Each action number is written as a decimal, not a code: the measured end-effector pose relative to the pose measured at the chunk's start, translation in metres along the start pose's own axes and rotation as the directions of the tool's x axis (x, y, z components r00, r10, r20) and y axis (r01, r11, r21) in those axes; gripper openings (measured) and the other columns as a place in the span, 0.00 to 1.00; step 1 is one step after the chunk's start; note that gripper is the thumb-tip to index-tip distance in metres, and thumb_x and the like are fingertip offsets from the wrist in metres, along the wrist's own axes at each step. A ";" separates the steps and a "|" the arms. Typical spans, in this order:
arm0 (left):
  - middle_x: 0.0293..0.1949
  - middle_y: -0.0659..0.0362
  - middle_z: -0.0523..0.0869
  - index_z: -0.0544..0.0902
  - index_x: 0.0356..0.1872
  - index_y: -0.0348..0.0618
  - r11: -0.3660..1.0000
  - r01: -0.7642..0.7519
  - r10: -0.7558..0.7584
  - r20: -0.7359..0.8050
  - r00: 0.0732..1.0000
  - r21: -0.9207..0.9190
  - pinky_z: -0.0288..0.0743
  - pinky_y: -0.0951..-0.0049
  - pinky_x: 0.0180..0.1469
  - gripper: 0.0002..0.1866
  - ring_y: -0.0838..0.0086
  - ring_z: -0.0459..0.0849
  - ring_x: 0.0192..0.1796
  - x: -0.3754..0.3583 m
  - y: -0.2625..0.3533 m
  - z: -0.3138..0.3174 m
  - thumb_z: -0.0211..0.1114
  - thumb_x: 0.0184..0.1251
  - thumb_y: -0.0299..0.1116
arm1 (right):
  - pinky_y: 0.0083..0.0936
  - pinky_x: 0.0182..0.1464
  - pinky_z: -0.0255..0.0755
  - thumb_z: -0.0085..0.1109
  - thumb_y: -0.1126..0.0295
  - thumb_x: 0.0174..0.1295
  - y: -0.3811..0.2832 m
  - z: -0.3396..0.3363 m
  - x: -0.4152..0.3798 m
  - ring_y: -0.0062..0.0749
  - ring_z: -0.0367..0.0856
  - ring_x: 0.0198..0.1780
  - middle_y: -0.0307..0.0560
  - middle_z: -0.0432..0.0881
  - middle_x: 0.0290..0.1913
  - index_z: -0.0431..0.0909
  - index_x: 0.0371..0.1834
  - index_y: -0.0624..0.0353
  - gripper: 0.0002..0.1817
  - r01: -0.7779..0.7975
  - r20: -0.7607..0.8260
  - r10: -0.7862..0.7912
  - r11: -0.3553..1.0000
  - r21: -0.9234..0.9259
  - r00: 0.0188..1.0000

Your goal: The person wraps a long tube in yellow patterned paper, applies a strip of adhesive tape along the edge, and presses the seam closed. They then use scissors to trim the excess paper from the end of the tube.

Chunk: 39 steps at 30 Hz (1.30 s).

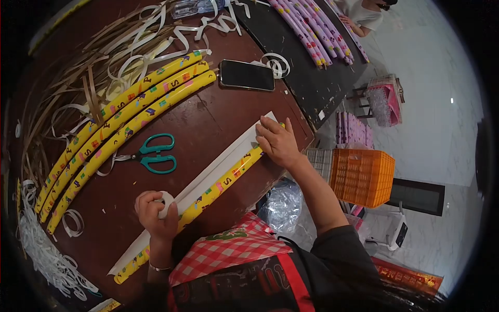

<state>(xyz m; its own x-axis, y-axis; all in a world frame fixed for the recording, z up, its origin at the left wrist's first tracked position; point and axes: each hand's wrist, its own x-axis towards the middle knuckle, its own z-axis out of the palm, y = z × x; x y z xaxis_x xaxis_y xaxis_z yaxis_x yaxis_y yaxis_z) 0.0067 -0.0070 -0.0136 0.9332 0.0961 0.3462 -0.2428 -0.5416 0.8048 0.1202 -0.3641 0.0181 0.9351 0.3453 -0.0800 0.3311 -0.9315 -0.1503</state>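
A roll of yellow patterned wrapping paper [227,183] lies slantwise on the table in front of me, its loose white edge [210,169] turned up along the far side. My left hand [154,214] is closed around a small white roll of tape [166,204] over the paper's lower part. At the paper's upper right end, my right hand [278,141] lies across it with fingers spread, pressing on it. Teal-handled scissors [156,153] rest on the table beyond, blades pointing left.
Several finished yellow rolls [132,125] lie to the left. A black phone [247,75] and curled white ribbons [179,39] are at the back. Pink rolls [312,31] cover part of a dark table [278,39]. An orange crate [362,177] stands at right; a person [364,15] is behind.
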 end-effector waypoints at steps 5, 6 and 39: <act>0.38 0.56 0.79 0.67 0.23 0.47 1.000 -0.010 0.010 -0.003 1.000 -0.015 0.67 0.60 0.49 0.16 0.57 0.78 0.45 -0.001 0.002 0.000 0.70 0.44 0.27 | 0.68 0.68 0.48 0.51 0.55 0.68 0.000 -0.002 0.000 0.40 0.68 0.69 0.48 0.71 0.66 0.76 0.56 0.52 0.19 -0.014 0.000 0.014 1.000 0.024 1.000; 0.39 0.56 0.79 0.67 0.23 0.47 1.000 0.014 -0.014 0.013 1.000 0.020 0.67 0.59 0.50 0.16 0.57 0.78 0.45 0.000 0.003 -0.002 0.70 0.44 0.27 | 0.68 0.68 0.47 0.51 0.55 0.68 0.000 -0.003 0.000 0.40 0.68 0.69 0.47 0.71 0.67 0.76 0.58 0.51 0.20 -0.024 0.031 0.023 0.999 0.024 0.999; 0.43 0.59 0.79 0.70 0.20 0.48 0.949 -0.002 -0.042 0.133 0.990 0.314 0.59 0.53 0.57 0.16 0.61 0.78 0.52 0.000 0.002 -0.011 0.72 0.46 0.38 | 0.66 0.68 0.47 0.51 0.56 0.69 0.002 0.003 0.002 0.42 0.70 0.68 0.49 0.72 0.67 0.78 0.58 0.49 0.19 -0.044 0.034 0.044 0.999 -0.001 0.998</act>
<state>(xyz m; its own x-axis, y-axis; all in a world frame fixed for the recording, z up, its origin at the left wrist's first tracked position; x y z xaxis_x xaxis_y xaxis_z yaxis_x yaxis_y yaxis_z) 0.0038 0.0010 -0.0069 0.9695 0.0073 0.2450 -0.1488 -0.7768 0.6120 0.1221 -0.3648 0.0149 0.9438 0.3080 -0.1197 0.2902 -0.9459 -0.1453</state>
